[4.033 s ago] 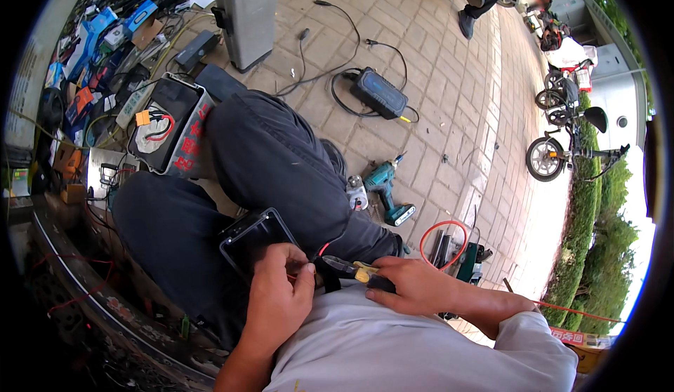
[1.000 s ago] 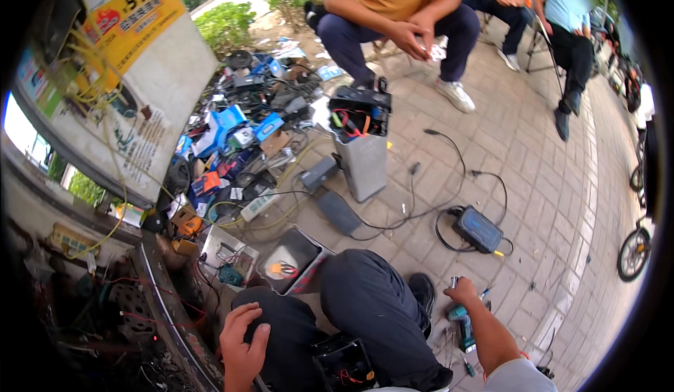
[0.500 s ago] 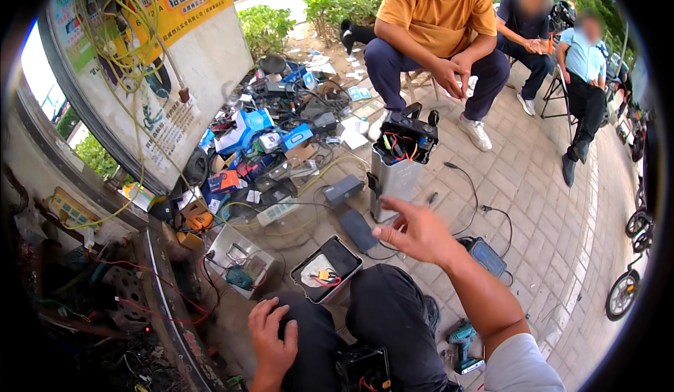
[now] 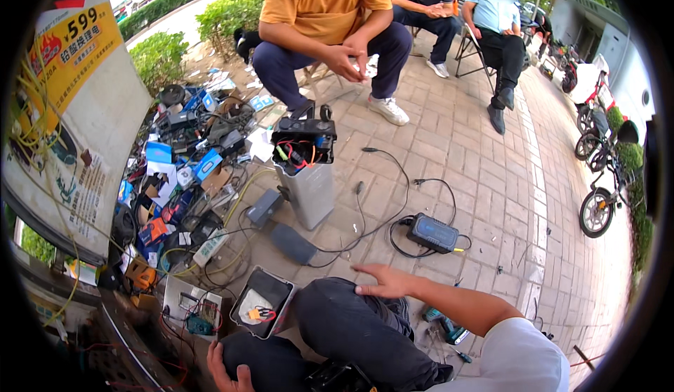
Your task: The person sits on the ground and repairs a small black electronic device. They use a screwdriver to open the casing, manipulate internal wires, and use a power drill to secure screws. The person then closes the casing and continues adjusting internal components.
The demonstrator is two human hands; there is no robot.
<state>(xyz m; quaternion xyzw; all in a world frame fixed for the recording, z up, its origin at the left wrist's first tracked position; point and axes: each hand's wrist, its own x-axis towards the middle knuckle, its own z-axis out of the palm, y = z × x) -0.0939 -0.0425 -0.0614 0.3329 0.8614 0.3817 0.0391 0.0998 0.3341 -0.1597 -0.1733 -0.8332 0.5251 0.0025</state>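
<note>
My right hand (image 4: 382, 280) is held out over my right knee, fingers apart, nothing in it. At the lower edge my left hand (image 4: 228, 371) lies beside my left knee, empty with its thumb apart; part of it is cut off. In front of me stands a tall silver battery case (image 4: 309, 192), its black top open with coloured wires showing. By my left knee sits an open dark case (image 4: 284, 297) holding a whitish block and a yellow connector on red leads. A black part (image 4: 340, 378) rests at my lap, partly cut off.
Two dark power adapters (image 4: 293, 243) and a black charger (image 4: 432, 232) with cords lie on the paving. A teal cordless drill (image 4: 453, 330) is right of my leg. Boxes and scrap (image 4: 175, 181) pile up at left. A person in orange (image 4: 326, 6) sits opposite; two others sit behind.
My view has swung to the right, so the scene sits further left. My right hand has dropped from near the silver battery case to my knee. The left hand has gone lower in view.
</note>
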